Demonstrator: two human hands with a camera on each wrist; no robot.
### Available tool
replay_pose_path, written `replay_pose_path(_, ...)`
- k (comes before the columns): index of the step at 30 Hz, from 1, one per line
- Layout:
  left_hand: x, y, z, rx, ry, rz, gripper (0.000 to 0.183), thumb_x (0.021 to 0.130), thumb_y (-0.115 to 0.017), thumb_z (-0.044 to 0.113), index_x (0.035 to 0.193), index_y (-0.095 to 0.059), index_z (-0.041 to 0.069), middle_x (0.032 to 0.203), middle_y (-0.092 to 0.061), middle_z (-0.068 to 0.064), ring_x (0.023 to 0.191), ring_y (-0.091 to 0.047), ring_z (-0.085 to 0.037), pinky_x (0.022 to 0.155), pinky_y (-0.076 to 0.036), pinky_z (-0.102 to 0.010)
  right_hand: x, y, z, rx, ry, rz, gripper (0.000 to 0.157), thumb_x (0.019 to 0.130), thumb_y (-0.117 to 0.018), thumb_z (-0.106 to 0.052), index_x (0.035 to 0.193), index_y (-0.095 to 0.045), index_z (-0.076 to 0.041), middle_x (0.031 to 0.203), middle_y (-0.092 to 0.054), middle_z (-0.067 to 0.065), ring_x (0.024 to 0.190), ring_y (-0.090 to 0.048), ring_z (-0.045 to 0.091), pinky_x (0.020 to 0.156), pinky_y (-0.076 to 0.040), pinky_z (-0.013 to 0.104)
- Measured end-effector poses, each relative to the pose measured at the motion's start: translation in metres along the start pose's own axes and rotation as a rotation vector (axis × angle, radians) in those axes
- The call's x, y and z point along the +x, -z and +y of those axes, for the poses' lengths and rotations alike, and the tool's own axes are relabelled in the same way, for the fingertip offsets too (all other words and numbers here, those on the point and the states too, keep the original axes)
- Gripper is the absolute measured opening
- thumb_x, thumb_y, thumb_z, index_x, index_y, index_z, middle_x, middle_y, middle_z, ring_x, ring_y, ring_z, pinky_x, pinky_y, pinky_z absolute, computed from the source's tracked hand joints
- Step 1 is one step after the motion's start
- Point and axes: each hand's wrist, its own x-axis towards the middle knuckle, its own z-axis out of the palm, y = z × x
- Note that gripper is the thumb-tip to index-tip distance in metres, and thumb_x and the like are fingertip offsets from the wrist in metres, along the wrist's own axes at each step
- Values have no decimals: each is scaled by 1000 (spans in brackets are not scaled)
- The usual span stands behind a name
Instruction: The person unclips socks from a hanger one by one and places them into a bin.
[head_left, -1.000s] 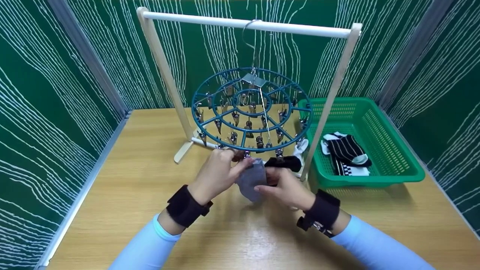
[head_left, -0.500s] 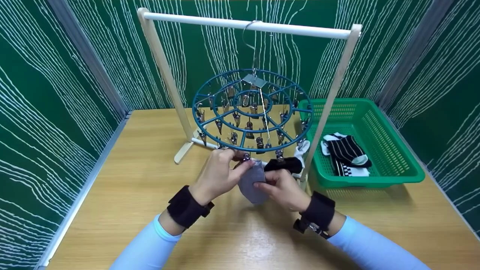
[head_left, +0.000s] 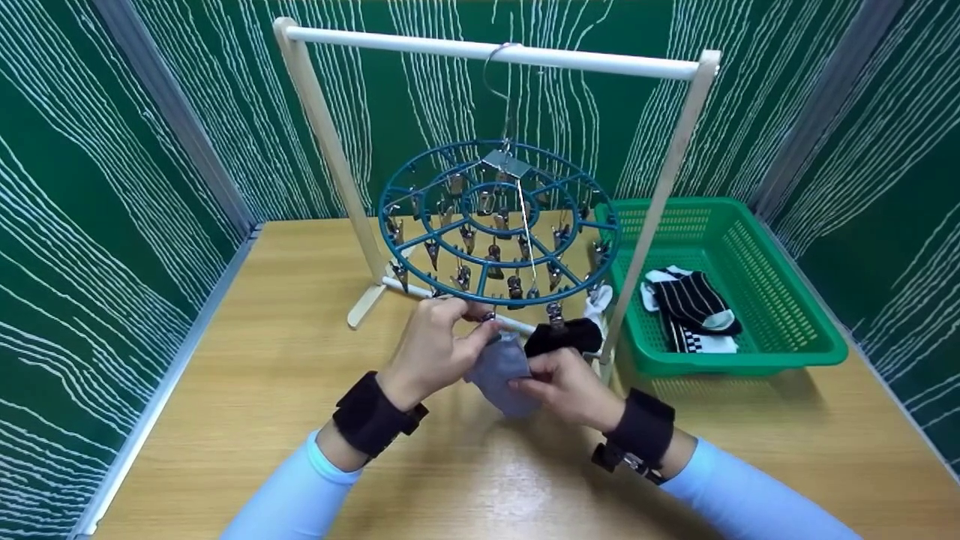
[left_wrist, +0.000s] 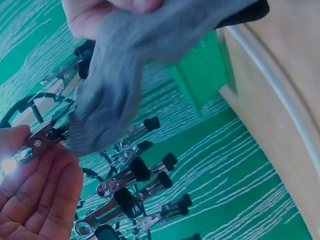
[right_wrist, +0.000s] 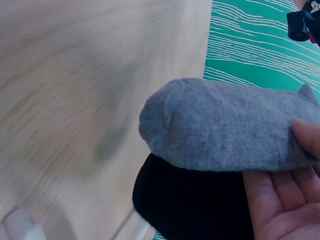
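Observation:
My left hand is at the front rim of a round blue clip hanger. It pinches a metal clip between thumb and fingers. Just at the clip's tip is the ribbed cuff of a grey sock; whether the clip bites the cuff I cannot tell. My right hand pinches the side of that sock between thumb and fingers, its toe hanging loose. Close behind the right hand, a black sock hangs from another clip.
A wooden rack carries the hanger by its hook. Several clips hang from the rings. A white sock is by the rack's right leg. To the right, a green basket holds striped and checked socks. Patterned green walls surround the wooden table.
The grey sock and my right hand have dropped slightly, and the sock's cuff has shifted a little left and down. The hanger has swung slightly left. My left hand stays at the clip.

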Motion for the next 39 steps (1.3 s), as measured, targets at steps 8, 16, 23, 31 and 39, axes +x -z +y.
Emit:
replay_pose_path(8, -1, 0, -2, 9, 33, 6, 10, 96, -82, 8, 97, -78, -2, 90, -82, -14, 83, -79, -26, 78, -64, -41, -10, 6, -2, -59, 92, -32, 29, 93, -80, 0, 67, -69, -2, 58, -61, 5, 59, -49, -4, 53, -43, 15)
replay_pose_path(16, -3, 0, -3, 30, 77, 31, 17, 95, -85, 13, 96, -78, -2, 91, -81, -15, 84, -79, -27, 80, -66, -43, -22, 22, -19, -36, 266, -85, 7, 95, -78, 4, 93, -83, 0, 92, -84, 14, 81, -80, 20, 74, -65, 22)
replay_pose_path(23, -3, 2, 0, 38, 100, 61, 19, 94, -87, 15, 92, -78, -1, 87, -81, -14, 80, -79, -26, 78, -66, -43, -28, 42, -42, -6, 388, -80, 12, 92, -77, 10, 95, -82, 0, 91, -83, 14, 79, -80, 21, 73, -66, 24)
replay_pose_path(31, -1, 4, -2, 14, 103, 53, 18, 94, -87, 16, 94, -78, 0, 89, -82, -13, 83, -80, -28, 81, -66, -44, -33, 74, -62, 4, 475, -7, 27, 86, -75, 21, 107, -81, 4, 100, -82, 21, 94, -82, 13, 80, -65, 23)
replay_pose_path(39, -1, 5, -3, 12, 118, 52, 18, 95, -86, 16, 95, -78, 0, 93, -83, -13, 87, -81, -28, 84, -67, -42, -43, 123, -74, -73, 378, 47, 37, 84, -75, 24, 111, -83, 0, 109, -84, 9, 102, -78, 0, 81, -64, 21)
